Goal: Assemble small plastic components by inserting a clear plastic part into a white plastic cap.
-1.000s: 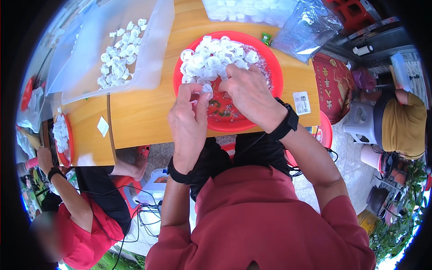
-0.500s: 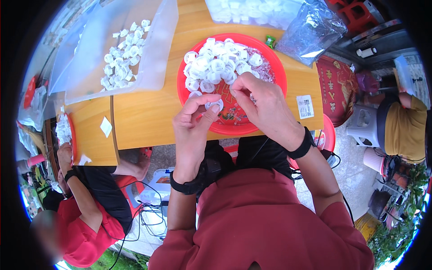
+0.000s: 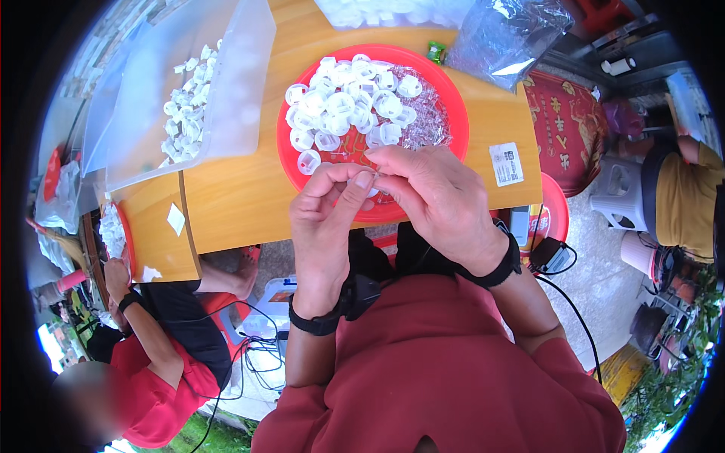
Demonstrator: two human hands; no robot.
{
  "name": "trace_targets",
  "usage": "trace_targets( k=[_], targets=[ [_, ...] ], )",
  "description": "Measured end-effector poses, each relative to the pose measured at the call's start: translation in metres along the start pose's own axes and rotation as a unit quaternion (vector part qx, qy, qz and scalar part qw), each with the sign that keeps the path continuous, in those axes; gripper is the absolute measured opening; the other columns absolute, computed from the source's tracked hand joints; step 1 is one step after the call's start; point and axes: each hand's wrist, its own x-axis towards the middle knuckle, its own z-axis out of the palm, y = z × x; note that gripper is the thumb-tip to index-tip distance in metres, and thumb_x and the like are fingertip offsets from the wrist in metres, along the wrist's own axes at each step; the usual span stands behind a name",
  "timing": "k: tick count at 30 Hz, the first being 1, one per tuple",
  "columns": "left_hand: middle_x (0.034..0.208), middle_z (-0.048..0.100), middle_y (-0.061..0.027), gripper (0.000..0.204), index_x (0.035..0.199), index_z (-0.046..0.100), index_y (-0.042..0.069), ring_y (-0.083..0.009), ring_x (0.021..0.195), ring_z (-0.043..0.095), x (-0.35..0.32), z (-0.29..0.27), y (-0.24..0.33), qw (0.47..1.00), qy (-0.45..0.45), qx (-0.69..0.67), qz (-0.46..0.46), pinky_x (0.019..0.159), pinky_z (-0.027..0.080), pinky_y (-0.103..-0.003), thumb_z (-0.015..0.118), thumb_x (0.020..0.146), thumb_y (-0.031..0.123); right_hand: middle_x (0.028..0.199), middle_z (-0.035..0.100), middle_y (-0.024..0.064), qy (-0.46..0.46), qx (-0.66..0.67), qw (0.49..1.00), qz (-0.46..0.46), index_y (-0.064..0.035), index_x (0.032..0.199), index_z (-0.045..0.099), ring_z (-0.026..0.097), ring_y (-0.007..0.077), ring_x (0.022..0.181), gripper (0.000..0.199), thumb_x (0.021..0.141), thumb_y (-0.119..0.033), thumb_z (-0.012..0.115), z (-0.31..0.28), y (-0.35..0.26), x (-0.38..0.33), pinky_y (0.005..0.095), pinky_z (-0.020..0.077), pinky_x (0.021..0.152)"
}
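Over the near rim of the red round tray (image 3: 458, 162), my two hands meet fingertip to fingertip. My left hand (image 3: 325, 223) is closed on a white round plastic part (image 3: 371, 193), mostly covered by the fingers. Thumb and forefinger of my right hand (image 3: 447, 204) are pinched together right against it; whatever they hold is too small to make out. On the tray lies a heap of white ring-shaped plastic parts (image 3: 340, 104). Small clear plastic pieces (image 3: 429, 113) are piled along its right side.
A translucent bin (image 3: 240, 98) with more white parts lies tipped at the left. Behind the tray are another white-filled container (image 3: 393, 11) and a clear plastic bag (image 3: 507, 41). A label (image 3: 506, 164) is on the table's right. A co-worker in red (image 3: 162, 377) sits at the left.
My right hand has come down and left from above the tray to meet my left hand at the white part. The view has shifted slightly.
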Motion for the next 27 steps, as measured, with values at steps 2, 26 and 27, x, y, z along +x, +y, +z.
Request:
trace_targets(
  k=[2,26,27],
  targets=[
    [0.104,0.068,-0.0037,0.016,0.108,0.067,0.003,-0.009,0.09,0.063,-0.001,0.001,0.002,1.0,-0.001,-0.01,-0.006,0.078,0.052,-0.024,0.063,0.097,0.013,0.09,0.069,0.0073,0.008,-0.019,1.0,0.007,-0.0044,0.112,0.064,0.065,0.0229,0.076,0.035,0.077,-0.003,0.071,-0.002,-0.002,-0.001,0.0352,0.0495,0.067],
    [0.112,0.067,-0.0083,0.042,0.129,0.056,-0.002,-0.0138,0.103,0.062,-0.007,0.011,0.011,0.999,0.023,-0.025,-0.01,0.092,0.05,-0.028,0.065,0.089,-0.006,0.081,0.07,0.0047,0.08,-0.006,0.992,0.102,-0.0037,0.094,0.072,0.062,0.0138,0.063,0.02,0.076,0.003,0.079,-0.015,-0.02,-0.018,0.0272,0.0465,0.066],
    [0.112,0.066,-0.0081,0.041,0.129,0.056,-0.002,-0.0139,0.104,0.062,-0.007,0.011,0.012,0.999,0.019,-0.042,-0.022,0.092,0.05,-0.028,0.064,0.089,-0.006,0.081,0.07,0.0047,0.08,-0.006,0.992,0.102,-0.0037,0.094,0.072,0.062,0.0138,0.063,0.02,0.076,0.003,0.079,-0.015,-0.02,-0.019,0.0272,0.0465,0.066]
  ],
)
